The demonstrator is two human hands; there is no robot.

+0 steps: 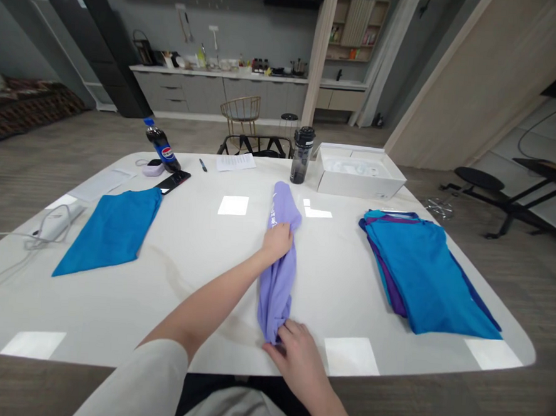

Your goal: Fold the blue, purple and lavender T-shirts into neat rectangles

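A lavender shirt [277,289], gathered into a long narrow strip with white lettering near its far end, lies lengthwise on the white table [209,248]. My left hand [278,241] is closed on its upper middle, fingers gripping the fabric. At the near end, my right hand [297,353] pinches the shirt's edge between thumb and fingers; part of the fabric there is hidden. To the right sits a stack of folded blue and purple garments [425,267]. A single blue folded cloth [111,229] lies flat on the left.
Along the far side stand a black-lidded bottle [301,162] and an open white box [360,175]. A cola bottle [163,147], a phone [175,181], a pen [203,165] and papers [236,162] are at the back left. A power strip [55,222] with cables lies at the left edge.
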